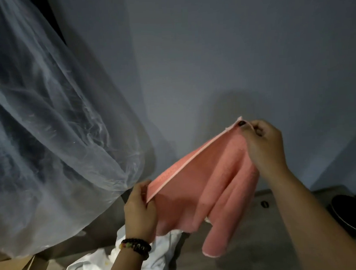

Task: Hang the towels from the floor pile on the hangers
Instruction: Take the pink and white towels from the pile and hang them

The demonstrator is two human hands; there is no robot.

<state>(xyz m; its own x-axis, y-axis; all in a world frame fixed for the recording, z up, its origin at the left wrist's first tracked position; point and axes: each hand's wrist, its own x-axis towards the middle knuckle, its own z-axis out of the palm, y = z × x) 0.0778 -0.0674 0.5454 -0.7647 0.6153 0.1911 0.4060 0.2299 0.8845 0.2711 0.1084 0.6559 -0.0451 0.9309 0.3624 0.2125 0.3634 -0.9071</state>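
Clear plastic cover (pixel 48 121) hangs far left. Left hand (pixel 139 211) pinches the pink towel (pixel 212 180) at its lower hem corner; right hand (pixel 264 142) pinches the upper corner, hem stretched taut above the white floor pile (pixel 126 259). No hanger visible. Risk: two-finger grips are thin, so a tug could drop a corner.

She holds a pink towel (pixel 206 187) stretched by its top hem, the left hand (pixel 139 211) pinching the lower corner at about seven o'clock, the right hand (pixel 262 142) pinching the higher corner toward three o'clock. The cloth sags in folds between and below them. A beaded bracelet (pixel 135 247) circles the left wrist. White towels (pixel 118 264) lie heaped on the floor at six o'clock. Clear plastic sheeting (pixel 48 125) billows at nine o'clock, beside a grey wall (pixel 220 50).
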